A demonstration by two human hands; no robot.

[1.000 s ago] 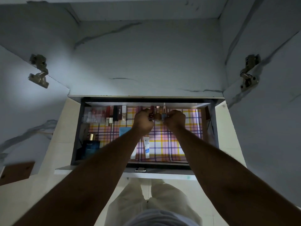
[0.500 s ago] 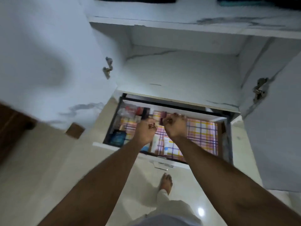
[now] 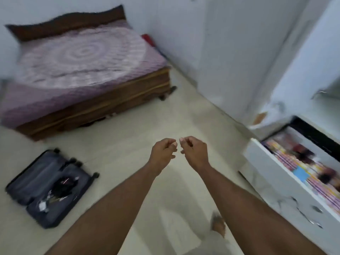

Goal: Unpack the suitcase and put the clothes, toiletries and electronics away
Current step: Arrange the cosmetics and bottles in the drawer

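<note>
A dark grey suitcase (image 3: 48, 186) lies open flat on the floor at the lower left, with a dark tangle of small items (image 3: 63, 187) in its right half. My left hand (image 3: 162, 152) and my right hand (image 3: 193, 151) hang side by side over the bare floor, fingers loosely curled, holding nothing. At the right stands a white drawer (image 3: 272, 177), pulled out, lined with checked paper and holding several blurred toiletries (image 3: 303, 155).
A wooden bed (image 3: 88, 70) with a purple patterned cover fills the upper left. White wardrobe doors (image 3: 239, 52) rise at the right. Pale floor (image 3: 128, 129) stretches between bed, suitcase and drawer. My bare foot (image 3: 218, 225) shows at the bottom.
My view has swung left from the drawer to the room. Both hands have come out of the drawer and hold nothing now.
</note>
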